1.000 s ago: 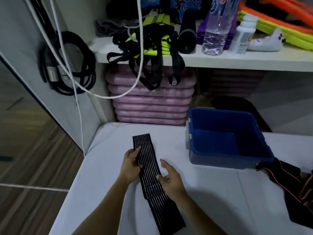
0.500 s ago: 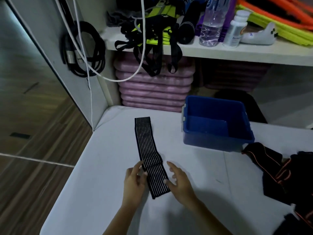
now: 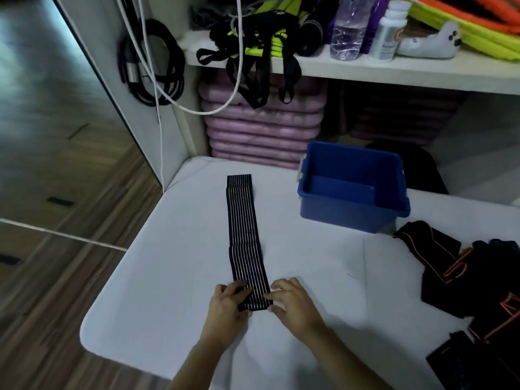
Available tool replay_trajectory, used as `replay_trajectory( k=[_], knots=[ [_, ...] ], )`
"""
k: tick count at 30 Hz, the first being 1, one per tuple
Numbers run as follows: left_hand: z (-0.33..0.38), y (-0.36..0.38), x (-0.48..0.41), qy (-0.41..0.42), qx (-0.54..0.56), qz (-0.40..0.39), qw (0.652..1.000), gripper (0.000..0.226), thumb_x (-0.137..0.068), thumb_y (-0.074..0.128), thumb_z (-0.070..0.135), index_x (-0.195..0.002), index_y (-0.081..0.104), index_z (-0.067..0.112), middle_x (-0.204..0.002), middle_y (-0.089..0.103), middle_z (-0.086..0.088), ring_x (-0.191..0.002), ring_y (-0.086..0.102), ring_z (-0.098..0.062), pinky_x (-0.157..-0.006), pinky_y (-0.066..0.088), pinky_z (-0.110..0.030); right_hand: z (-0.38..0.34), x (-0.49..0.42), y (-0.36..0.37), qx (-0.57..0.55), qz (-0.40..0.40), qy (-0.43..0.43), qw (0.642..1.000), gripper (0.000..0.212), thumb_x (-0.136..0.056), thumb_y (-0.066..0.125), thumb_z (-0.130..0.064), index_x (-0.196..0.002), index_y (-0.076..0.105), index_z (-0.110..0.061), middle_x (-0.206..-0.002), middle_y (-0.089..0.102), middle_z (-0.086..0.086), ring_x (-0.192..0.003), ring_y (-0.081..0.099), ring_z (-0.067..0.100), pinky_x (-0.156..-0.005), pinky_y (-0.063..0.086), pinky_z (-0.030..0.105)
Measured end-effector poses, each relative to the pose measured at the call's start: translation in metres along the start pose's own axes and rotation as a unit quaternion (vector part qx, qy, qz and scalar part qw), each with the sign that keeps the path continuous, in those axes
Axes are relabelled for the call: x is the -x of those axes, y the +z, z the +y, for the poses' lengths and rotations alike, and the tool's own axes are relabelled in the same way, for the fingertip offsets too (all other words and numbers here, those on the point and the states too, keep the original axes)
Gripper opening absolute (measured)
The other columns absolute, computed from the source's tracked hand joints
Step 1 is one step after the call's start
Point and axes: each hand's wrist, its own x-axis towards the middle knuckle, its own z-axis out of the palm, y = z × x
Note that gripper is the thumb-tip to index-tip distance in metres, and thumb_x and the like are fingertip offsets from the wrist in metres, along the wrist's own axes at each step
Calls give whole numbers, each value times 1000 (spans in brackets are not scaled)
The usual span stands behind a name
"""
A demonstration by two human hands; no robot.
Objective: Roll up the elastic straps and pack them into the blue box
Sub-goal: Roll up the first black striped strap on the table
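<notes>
A black elastic strap with thin white stripes [image 3: 243, 235] lies flat and lengthwise on the white table [image 3: 168, 263]. My left hand [image 3: 229, 308] and my right hand [image 3: 292, 302] pinch its near end from either side, fingers curled over the edge. The blue box [image 3: 351, 209] stands on the table to the right of the strap's far end; nothing shows inside it. More black straps with orange trim [image 3: 464, 277] lie heaped at the table's right edge.
A white shelf [image 3: 365, 71] above the table holds black and yellow straps, a water bottle [image 3: 349, 26] and a white bottle. Pink mats [image 3: 261, 128] are stacked under it. Cables hang at the left wall. The table's left edge drops to wooden floor.
My hands slid down the strap from its middle to its near end, and the strap now lies straighter. The view has tilted, showing more of the heap at the right.
</notes>
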Motion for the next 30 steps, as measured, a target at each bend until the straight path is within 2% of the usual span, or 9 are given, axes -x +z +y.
replay_trajectory(
  k=[4,8,11,14,17,20,24,27,30],
  knots=[
    [8,3,28,11,-3,5,1000,43,-62,74,23,-104,71,23,-110,65,6,-79,50,-16,-70,47,-23,-3,21,0,-62,16,10,998,25,-88,61,-33,-110,67,-24,-114,52,-9,-110,43,8,-97,38,20],
    [20,3,50,-24,20,2,1000,38,-71,59,47,-102,72,30,-110,57,19,-89,43,-13,-81,40,-21,-6,32,0,-53,-8,-6,999,42,-92,56,-34,-133,51,-28,-136,45,-10,-124,36,9,-104,23,13],
    [28,1,53,-47,45,48,997,25,-75,69,29,-100,73,30,-105,61,15,-89,45,-15,-79,39,-22,-8,37,-1,-16,-38,-22,999,47,-93,53,-39,-138,45,-30,-149,33,-12,-133,27,10,-107,16,16],
    [23,3,49,-56,16,47,997,43,-71,75,13,-112,67,24,-121,60,3,-96,52,-22,-82,46,-30,-9,39,1,17,-57,-30,998,50,-92,54,-39,-140,43,-29,-152,29,-12,-134,27,12,-110,18,22],
    [21,3,48,-70,-56,-10,996,56,-75,73,23,-129,55,27,-140,47,2,-114,48,-28,-86,46,-39,-7,40,4,30,-54,-27,998,53,-90,58,-38,-140,43,-29,-152,29,-11,-134,27,13,-111,22,27],
    [21,-4,44,-73,-83,-48,993,57,-83,62,35,-137,42,34,-147,32,10,-125,35,-20,-98,37,-34,-9,40,8,31,-42,-13,999,54,-86,62,-36,-137,46,-29,-150,32,-12,-133,29,13,-111,24,28],
    [19,-14,33,-68,-63,-69,993,50,-84,61,35,-133,48,34,-140,39,11,-121,35,-17,-99,35,-29,-11,37,8,29,-30,3,999,54,-83,65,-35,-134,49,-30,-145,37,-15,-130,31,11,-108,24,24],
    [19,-16,24,-64,-10,-22,998,37,-84,64,24,-120,61,27,-123,56,4,-108,44,-19,-92,40,-27,-15,32,6,-6,-12,21,1000,48,-86,64,-34,-132,51,-27,-136,47,-12,-124,37,12,-104,28,21],
    [27,-21,12,-64,53,-1,997,30,-84,64,15,-112,66,23,-111,60,0,-105,48,-19,-91,41,-25,-21,30,0,-65,23,58,996,39,-90,61,-27,-128,55,-24,-128,54,-9,-119,43,12,-104,35,23]
  ],
)
